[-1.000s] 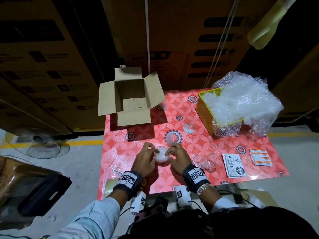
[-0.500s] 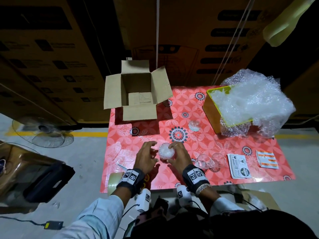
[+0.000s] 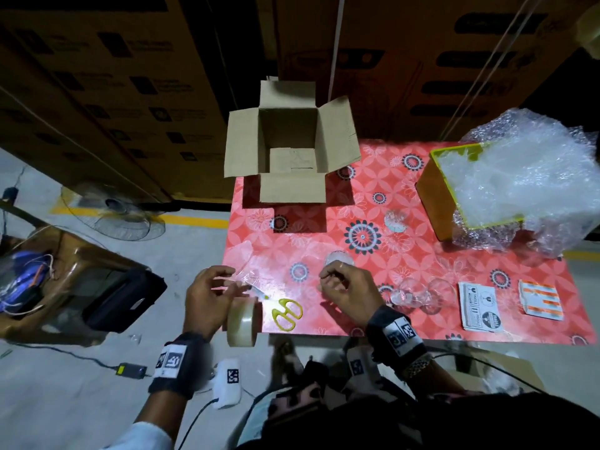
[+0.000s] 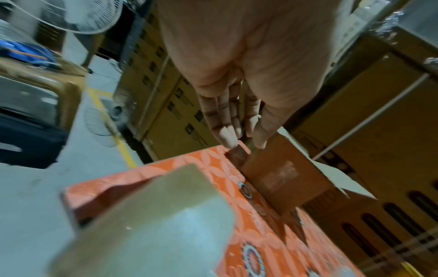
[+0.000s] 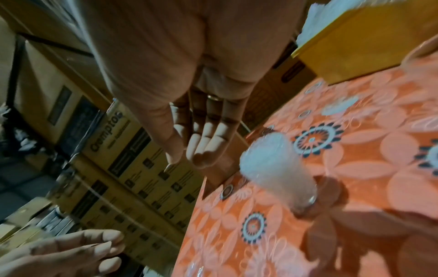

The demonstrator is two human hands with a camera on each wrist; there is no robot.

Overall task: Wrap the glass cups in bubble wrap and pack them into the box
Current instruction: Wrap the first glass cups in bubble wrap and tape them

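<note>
Taping step at hand: wrapped cup standing free on table.

Head: left hand, fingers loose, by tape roll; box open. Wrists: right hand open, empty. Next, probably: grasp tape.

Wrapped glass cup, cloudy white with bubble wrap, is seen upright on the red cloth at frame centre. Bare clear glass cups are seen clustered at lower right, a further small wrapped piece right of centre. Cardboard box is set upper centre, flaps open, interior empty. Loose bubble wrap is heaped at upper right
</note>
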